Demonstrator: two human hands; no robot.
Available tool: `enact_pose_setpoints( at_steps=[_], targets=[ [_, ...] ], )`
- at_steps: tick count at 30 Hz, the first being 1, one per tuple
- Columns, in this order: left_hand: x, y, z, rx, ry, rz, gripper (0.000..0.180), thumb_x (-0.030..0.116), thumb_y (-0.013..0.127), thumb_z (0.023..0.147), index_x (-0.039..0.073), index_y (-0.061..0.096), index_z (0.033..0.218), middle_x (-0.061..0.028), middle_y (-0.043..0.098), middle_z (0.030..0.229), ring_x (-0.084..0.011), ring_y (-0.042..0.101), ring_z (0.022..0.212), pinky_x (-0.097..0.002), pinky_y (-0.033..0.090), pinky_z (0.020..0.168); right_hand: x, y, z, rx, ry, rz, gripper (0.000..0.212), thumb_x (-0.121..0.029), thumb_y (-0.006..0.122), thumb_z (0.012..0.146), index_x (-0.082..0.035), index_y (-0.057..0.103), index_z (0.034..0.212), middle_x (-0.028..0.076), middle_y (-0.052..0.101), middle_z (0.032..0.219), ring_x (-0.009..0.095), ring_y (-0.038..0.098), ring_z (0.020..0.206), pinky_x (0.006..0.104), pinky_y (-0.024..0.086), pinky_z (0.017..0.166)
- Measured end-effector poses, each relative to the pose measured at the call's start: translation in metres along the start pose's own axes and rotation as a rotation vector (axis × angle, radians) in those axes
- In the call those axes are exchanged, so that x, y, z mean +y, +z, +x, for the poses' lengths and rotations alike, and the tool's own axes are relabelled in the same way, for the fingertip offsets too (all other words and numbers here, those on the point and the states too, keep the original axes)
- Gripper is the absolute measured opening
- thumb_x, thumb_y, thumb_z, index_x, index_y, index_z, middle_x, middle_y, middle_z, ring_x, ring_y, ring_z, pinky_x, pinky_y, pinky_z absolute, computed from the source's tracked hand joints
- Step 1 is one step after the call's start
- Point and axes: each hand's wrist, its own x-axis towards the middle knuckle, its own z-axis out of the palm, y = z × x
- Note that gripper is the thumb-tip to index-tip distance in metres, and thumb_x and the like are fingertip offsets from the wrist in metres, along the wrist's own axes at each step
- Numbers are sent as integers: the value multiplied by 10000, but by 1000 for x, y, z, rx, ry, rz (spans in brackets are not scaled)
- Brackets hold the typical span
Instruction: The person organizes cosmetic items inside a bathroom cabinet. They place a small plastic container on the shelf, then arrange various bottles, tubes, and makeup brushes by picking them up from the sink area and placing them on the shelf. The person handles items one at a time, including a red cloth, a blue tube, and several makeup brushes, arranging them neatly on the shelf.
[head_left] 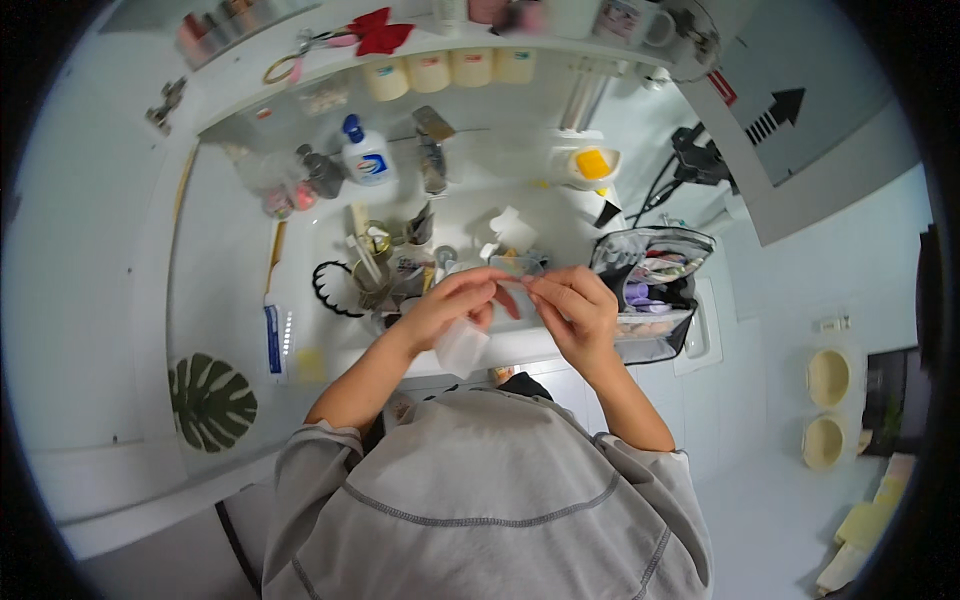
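Over the front of the white sink [328, 235], my two hands come close together. My left hand [450, 305] is curled round a translucent white boxy container [462, 347], which hangs tilted below the palm. Its forefinger and thumb reach toward a small, clear, flat piece [518, 266]. On the other side my right hand [578, 312] pinches the near edge of that piece between thumb and fingers. What the piece is exactly is too small to tell. Behind the hands, a torn white scrap [512, 230] lies in the basin.
Left in the sink are a black wavy headband [335, 290] and several cups with tools. A white pump bottle [367, 152] stands beside the faucet [432, 150]. An open clear-sided bag [655, 340] sits at the right edge. A yellow sponge [592, 163] rests on a dish.
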Motion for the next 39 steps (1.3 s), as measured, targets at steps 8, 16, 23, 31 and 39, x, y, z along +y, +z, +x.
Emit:
enact_pose_setpoints(
  at_steps=[8, 16, 23, 31, 39],
  targets=[
    [22, 21, -29, 143, 345, -75, 472, 421, 536, 862, 36, 468, 1126, -48, 594, 994, -44, 458, 562, -189, 379, 499, -20, 20, 39, 161, -558, -290, 335, -134, 664, 523, -94, 665, 856, -4, 579, 771, 163, 561, 719, 282, 438, 599],
    [28, 27, -42, 259, 493, 54, 415, 228, 646, 789, 53, 432, 1099, -28, 571, 934, -70, 506, 655, -196, 427, 582, -42, 16, 50, 132, -580, -312, 247, -105, 654, 608, -65, 657, 851, 3, 553, 739, 150, 524, 630, 277, 404, 533],
    [39, 40, -47, 487, 526, 350, 318, 49, 640, 765, 39, 508, 1054, -26, 604, 932, -31, 463, 626, -181, 403, 593, -53, 15, 51, 34, -533, -324, 281, -83, 640, 625, -40, 639, 903, 25, 550, 763, 131, 512, 581, 253, 397, 481],
    [56, 34, -54, 358, 315, 363, 388, 49, 506, 835, 19, 476, 1220, 10, 580, 893, -50, 497, 746, -202, 428, 622, -59, 10, 52, -130, -521, -346, 213, -106, 642, 645, -51, 583, 842, 17, 503, 702, 144, 542, 595, 263, 439, 497],
    [62, 16, -56, 18, 137, 453, 393, 43, 490, 857, 12, 459, 1247, -22, 566, 973, -59, 510, 707, -208, 437, 594, -60, -11, 69, -583, -349, 17, 263, -151, 717, 624, -67, 525, 783, 44, 580, 744, 240, 576, 627, 336, 459, 537]
  ],
)
